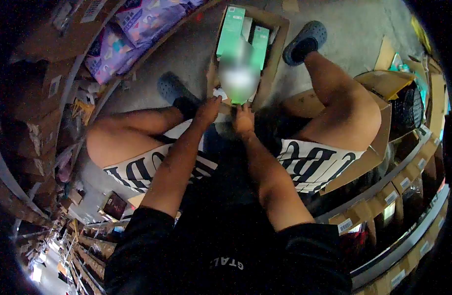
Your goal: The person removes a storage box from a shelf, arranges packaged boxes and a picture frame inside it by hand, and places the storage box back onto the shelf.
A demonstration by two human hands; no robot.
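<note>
An open cardboard carton [275, 59] stands on the floor between my feet. Inside are a green box [232, 27] at the far left, another green box [260, 39] on the right, and a green package [241, 94] reaching to the near end, its middle smeared by a bright blur. My right hand [243, 119] has its fingers closed at the near tip of that green package. Over the carton's near left corner, my left hand [209, 109] is closed, fingertips beside a small white piece [219, 93]; what it pinches is too small to make out.
Purple packages [120, 42] fill a shelf at upper left. More shelving with labelled cardboard bins [366, 211] curves along the right. An open carton [378, 142] holding a black, shiny item [407, 108] stands beside my right knee. Grey clogs [312, 37] are on my feet.
</note>
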